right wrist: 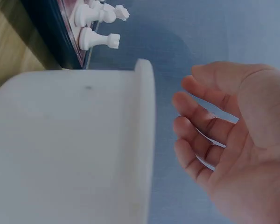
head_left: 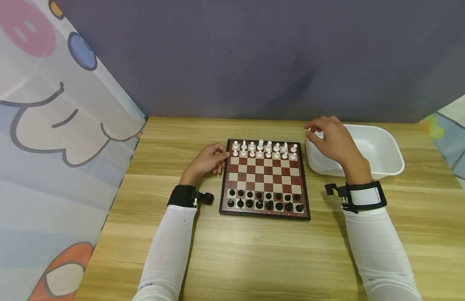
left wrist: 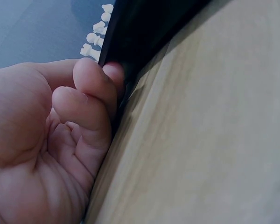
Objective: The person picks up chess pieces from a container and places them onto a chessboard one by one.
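Note:
A chessboard (head_left: 268, 165) lies flat on the table, white chess pieces (head_left: 260, 146) in two rows at its far side and black chess pieces (head_left: 259, 203) in two rows at its near side. My left hand (head_left: 208, 161) holds the board's left edge, thumb at the top rim and curled fingers against the side, as the left wrist view (left wrist: 79, 107) shows. Over the left part of a white plastic tub (head_left: 396, 156) hovers my right hand (head_left: 335, 140), fingers loosely bent with nothing in them. The right wrist view shows this hand (right wrist: 224, 126) beyond the tub's rim.
The tub stands on the wooden table (head_left: 255, 255) just right of the board. A dark grey panel (head_left: 232, 58) rises behind the table's far edge. Cartoon-printed sheets hang at the left (head_left: 59, 125) and right.

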Demonstrator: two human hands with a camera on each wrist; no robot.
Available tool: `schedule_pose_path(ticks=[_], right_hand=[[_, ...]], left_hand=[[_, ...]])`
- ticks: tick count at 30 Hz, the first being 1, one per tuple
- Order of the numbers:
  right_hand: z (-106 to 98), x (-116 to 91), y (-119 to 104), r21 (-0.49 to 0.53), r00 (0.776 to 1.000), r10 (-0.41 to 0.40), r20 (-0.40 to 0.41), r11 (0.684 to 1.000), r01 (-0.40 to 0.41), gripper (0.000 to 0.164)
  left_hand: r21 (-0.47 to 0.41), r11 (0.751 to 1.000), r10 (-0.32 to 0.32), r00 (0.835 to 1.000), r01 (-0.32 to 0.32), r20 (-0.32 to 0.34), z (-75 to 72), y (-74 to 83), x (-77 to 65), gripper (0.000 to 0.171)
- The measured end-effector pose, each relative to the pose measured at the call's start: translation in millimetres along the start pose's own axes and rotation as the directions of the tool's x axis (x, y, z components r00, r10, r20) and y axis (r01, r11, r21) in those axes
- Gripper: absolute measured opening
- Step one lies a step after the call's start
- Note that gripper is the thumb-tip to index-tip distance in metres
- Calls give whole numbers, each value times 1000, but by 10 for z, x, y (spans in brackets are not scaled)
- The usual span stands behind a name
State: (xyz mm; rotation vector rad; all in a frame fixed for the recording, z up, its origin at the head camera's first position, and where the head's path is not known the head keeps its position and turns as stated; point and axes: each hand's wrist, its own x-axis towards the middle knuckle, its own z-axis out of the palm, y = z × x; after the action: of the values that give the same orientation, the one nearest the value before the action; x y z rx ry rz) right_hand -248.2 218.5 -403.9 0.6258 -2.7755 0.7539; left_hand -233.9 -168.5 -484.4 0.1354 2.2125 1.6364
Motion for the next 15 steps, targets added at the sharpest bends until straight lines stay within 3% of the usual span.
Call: schedule_pose_path(ticks=[10,13,15], right_hand=[[-174,-101,100,4,998,57,1,998,-57,27],[-198,-160,137,5,998,58,-22,998,-58,31],[-196,-209,162,3,995,60,-74,998,-60,34]], left_hand=[[-51,998,19,998,-22,-62,40,4,40,20],[34,997,68,989,-65,-128,45,22,53,21],[156,982,142,969,-111,-203,33,63,49,23]])
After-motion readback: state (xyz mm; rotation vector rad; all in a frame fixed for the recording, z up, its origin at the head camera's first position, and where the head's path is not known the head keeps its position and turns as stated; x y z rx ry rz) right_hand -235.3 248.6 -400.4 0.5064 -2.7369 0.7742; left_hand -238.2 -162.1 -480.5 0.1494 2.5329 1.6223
